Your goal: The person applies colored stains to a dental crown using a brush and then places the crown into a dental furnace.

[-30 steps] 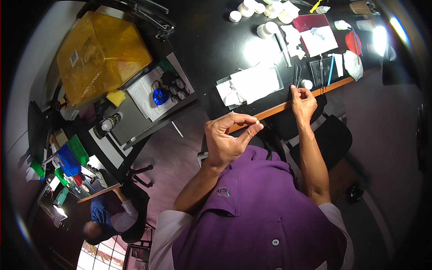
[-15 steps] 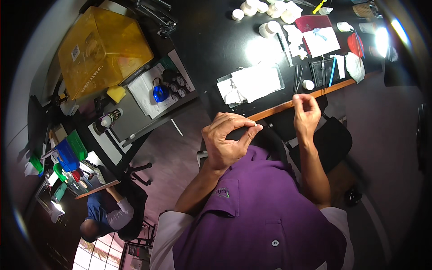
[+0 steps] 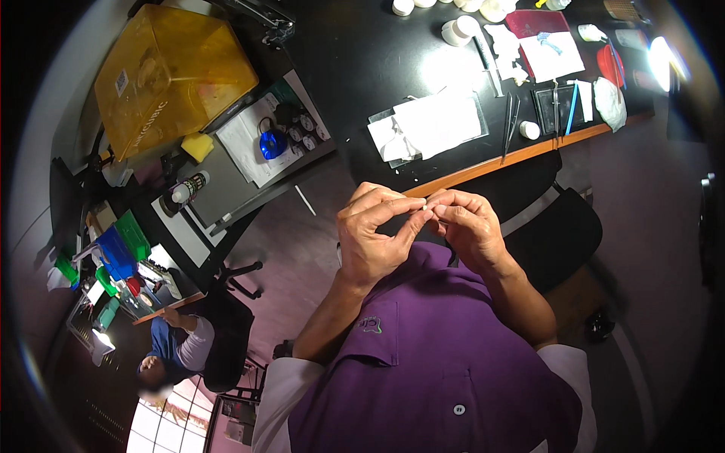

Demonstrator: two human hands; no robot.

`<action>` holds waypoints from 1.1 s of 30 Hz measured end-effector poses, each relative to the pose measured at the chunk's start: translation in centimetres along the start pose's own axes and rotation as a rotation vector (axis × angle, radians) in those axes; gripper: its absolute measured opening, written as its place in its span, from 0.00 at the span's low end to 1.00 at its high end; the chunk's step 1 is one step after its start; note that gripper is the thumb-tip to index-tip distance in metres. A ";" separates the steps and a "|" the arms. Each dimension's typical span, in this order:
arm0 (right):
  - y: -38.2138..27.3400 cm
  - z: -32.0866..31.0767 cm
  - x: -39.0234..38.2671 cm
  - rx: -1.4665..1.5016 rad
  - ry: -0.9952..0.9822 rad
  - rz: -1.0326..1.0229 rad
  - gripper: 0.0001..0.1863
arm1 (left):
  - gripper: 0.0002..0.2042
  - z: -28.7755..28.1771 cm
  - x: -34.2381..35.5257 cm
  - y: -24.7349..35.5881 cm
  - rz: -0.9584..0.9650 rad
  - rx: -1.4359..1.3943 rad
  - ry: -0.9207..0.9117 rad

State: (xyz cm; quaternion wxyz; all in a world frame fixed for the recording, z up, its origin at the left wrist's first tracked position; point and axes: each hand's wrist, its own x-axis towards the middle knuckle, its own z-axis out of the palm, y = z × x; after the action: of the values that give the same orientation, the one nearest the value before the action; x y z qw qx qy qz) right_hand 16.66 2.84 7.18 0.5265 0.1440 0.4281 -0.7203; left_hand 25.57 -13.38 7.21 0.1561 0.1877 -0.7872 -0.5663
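Note:
In front of my chest, just off the table's wooden edge, my two hands meet at the fingertips. My left hand (image 3: 377, 232) is closed in a pinch on a small white piece (image 3: 424, 208); its exact kind is too small to tell. My right hand (image 3: 474, 226) is also closed, thumb against forefinger, its tips at the same piece. On the black table (image 3: 362, 83) beyond lie white sheets (image 3: 438, 128), a pair of dark tweezers (image 3: 511, 124) and a small white jar (image 3: 529, 130).
Further right are a black tray (image 3: 547, 109), a blue stick (image 3: 571, 109), a red bowl (image 3: 609, 68) and a plastic bag (image 3: 609, 102). An orange box (image 3: 177, 75) stands at the far left. A black chair (image 3: 555, 238) is at my right. Another person (image 3: 177, 343) sits at a lower-left bench.
My right hand has come left and down from beside the table edge to meet my left hand at the white piece. The view has shifted slightly; the other person's arm and head have moved.

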 end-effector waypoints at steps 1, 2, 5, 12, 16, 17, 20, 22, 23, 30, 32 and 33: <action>0.0 0.1 0.1 -0.007 0.003 -0.003 0.06 | 0.08 0.0 -0.2 -0.1 -0.011 -0.016 -0.001; 0.1 0.2 0.1 -0.015 0.006 -0.009 0.06 | 0.08 -0.1 -0.2 -0.2 -0.027 -0.027 -0.014; 0.5 0.0 0.0 -0.053 0.014 -0.036 0.06 | 0.08 -0.1 -0.4 -0.3 -0.061 -0.066 -0.047; 1.1 -0.1 -0.9 -0.055 0.031 -0.022 0.06 | 0.08 0.3 -1.8 -0.4 -0.056 -0.106 -0.078; 1.8 -0.6 -2.0 -0.024 0.034 0.033 0.06 | 0.08 1.2 -4.1 -0.5 -0.083 -0.136 -0.043; 2.0 -0.8 -2.3 -0.015 0.031 0.046 0.06 | 0.08 1.4 -4.8 -0.3 -0.079 -0.127 -0.029; 3.0 -1.9 -3.7 0.001 0.034 0.081 0.07 | 0.07 2.4 -7.1 0.3 -0.070 -0.101 0.012; 3.7 -2.8 -4.9 -0.009 0.021 0.088 0.07 | 0.07 3.3 -8.7 0.9 -0.068 -0.088 0.040; 4.2 -3.3 -5.4 -0.010 0.002 0.082 0.07 | 0.06 3.7 -9.6 1.2 -0.092 -0.092 0.060; 7.3 -4.5 -10.1 -0.194 -0.077 0.075 0.09 | 0.05 5.7 -17.9 1.5 -0.185 -0.163 0.308; 8.2 -5.8 -11.8 -0.206 -0.077 0.074 0.09 | 0.04 3.8 -20.1 -0.1 -0.252 -0.182 0.473; 8.9 -6.7 -12.5 -0.203 -0.075 0.042 0.08 | 0.04 2.6 -21.2 -1.5 -0.299 -0.195 0.569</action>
State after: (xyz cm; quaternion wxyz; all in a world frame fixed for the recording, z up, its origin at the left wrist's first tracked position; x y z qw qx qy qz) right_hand 27.93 15.23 7.30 0.5690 0.0719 0.4758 -0.6668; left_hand 43.22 -1.63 4.30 0.3017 0.4360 -0.6179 -0.5806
